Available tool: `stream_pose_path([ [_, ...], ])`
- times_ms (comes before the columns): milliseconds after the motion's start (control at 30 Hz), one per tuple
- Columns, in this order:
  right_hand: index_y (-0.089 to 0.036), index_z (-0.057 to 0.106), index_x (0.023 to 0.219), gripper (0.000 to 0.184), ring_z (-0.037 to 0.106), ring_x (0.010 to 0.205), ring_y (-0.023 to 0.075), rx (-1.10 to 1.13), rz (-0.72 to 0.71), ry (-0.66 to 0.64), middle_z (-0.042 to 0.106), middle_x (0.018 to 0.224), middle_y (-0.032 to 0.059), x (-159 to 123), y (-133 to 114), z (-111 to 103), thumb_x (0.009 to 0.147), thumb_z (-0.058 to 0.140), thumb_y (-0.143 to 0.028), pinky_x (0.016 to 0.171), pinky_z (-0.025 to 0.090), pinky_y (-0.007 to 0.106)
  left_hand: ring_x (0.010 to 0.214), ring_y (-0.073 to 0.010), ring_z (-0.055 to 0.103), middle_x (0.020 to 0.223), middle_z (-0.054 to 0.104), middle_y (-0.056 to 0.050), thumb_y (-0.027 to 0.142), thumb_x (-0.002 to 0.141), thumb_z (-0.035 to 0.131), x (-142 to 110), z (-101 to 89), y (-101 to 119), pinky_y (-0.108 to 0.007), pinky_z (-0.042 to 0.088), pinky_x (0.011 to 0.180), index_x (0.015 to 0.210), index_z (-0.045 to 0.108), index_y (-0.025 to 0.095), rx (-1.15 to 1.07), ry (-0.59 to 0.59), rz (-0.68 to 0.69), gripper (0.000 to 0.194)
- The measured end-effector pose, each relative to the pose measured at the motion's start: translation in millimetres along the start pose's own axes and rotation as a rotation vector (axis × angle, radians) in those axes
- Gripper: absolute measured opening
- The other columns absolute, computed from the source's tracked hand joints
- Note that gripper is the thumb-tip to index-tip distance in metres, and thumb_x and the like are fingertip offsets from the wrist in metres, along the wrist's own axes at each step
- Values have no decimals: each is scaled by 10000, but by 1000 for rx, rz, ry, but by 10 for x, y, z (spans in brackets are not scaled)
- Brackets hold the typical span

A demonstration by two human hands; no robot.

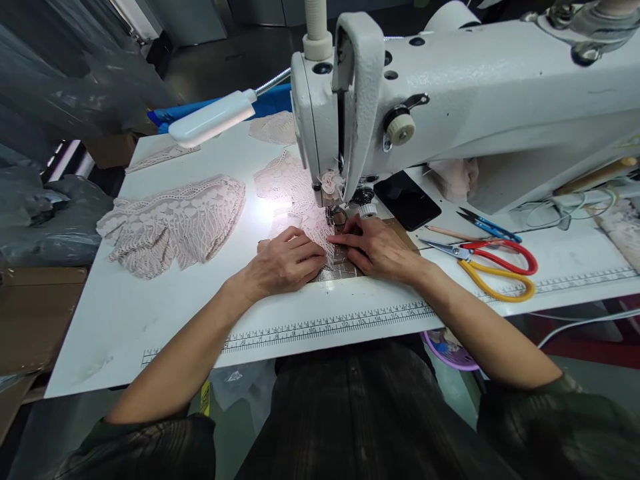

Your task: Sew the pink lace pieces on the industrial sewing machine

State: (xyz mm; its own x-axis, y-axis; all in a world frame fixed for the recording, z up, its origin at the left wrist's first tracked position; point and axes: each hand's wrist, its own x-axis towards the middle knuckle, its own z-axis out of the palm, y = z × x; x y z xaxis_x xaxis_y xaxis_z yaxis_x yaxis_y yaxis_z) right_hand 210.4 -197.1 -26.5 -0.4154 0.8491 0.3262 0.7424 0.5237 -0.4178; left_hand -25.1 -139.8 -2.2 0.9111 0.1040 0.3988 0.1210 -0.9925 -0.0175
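Observation:
A pale pink lace piece [316, 230] lies under the presser foot [330, 215] of a white sewing machine [320, 127]. My left hand [290, 259] rests on the near left part of this lace, fingers bent and pressed together; the fingertips are partly hidden. At the right edge of the lace, close to the needle, my right hand [375, 248] pinches it between thumb and index finger, the other fingers curled. Beneath the right fingers is the metal needle plate [340, 268]. The lamp [215, 119] lights the cloth left of the needle.
Folded lace pieces [175, 223] lie left on the white table [120, 320]. Red-and-yellow scissors [493, 260], blue thread snips [490, 225], a pencil [450, 233] and a black phone [407, 200] lie right. A printed ruler [330, 328] runs along the front edge; a purple basket [455, 360] is below.

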Motion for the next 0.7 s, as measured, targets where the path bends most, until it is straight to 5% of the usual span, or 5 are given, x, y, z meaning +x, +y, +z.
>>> stream_pose_path([
  [233,-249,709,1192,361,514,986,254,-30,16,7,567,1098,113,-2,-1,25,891,526,-168,895,467,442,843,-208,679,1012,721,-83,225,860,552,89,-218,-43,-348,554,757,974,708,175,-191,-194,41,200],
  [467,-249,687,1215,360,515,984,264,-81,36,-22,558,1069,120,-3,-21,18,900,525,-192,865,487,456,700,-164,635,877,694,-34,208,803,540,146,-179,-76,-315,526,655,853,708,203,-179,-142,26,176],
  [700,-236,680,1219,359,542,966,255,-86,56,-29,564,1082,124,17,-42,17,896,532,-181,873,514,456,775,-193,640,920,693,-69,236,807,562,91,-154,-33,-334,533,722,883,695,175,-106,-161,-11,166],
])
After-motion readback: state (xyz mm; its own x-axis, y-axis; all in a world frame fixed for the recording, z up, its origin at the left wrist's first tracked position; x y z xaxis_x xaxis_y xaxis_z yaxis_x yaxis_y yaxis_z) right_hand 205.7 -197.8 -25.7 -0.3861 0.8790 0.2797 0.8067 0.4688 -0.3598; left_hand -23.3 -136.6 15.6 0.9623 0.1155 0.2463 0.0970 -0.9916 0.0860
